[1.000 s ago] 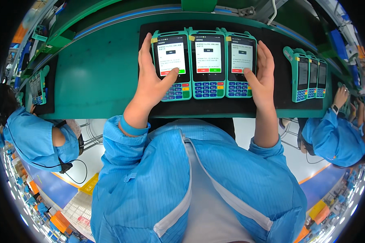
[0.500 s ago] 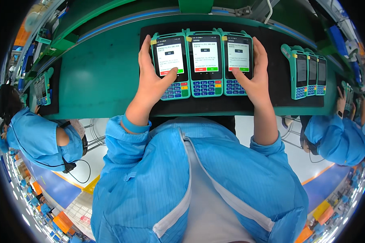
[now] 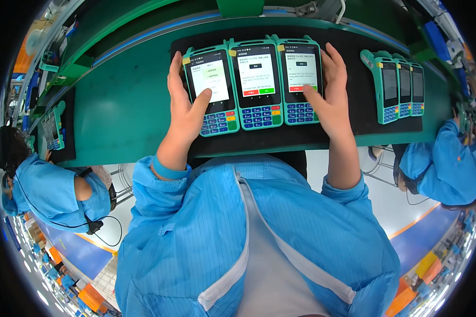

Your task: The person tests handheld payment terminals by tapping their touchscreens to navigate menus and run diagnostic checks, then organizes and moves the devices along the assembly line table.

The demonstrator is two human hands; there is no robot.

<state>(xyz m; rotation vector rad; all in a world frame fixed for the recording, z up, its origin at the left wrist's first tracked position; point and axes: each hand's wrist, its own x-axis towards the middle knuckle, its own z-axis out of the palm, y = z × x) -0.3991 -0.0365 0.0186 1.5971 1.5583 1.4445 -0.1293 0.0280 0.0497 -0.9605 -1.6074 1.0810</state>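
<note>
Three teal payment terminals stand side by side before me, screens lit and keypads nearest me. My left hand point(image 3: 186, 111) grips the outer edge of the left payment terminal point(image 3: 219, 124), its thumb over the lower right of the screen. That screen shows a white list with a pale green patch. On the middle payment terminal point(image 3: 256, 68), a white page has a red and a green button. My right hand point(image 3: 333, 100) is closed around the outer side of the right payment terminal point(image 3: 300, 113). Its thumb lies over the bottom of the screen, hiding the spot beside the red button.
Three more terminals point(image 3: 390, 87) stand at the right on the black mat point(image 3: 349, 68) of the green bench point(image 3: 116, 111). Another terminal point(image 3: 53, 129) is at far left. Co-workers in blue sit at left point(image 3: 53, 185) and right point(image 3: 444, 164). A green rail point(image 3: 137, 26) runs behind.
The left terminal's screen has switched from a page with red and green buttons to a list. The terminals sit slightly further left in view, and both hands remain at their outer sides.
</note>
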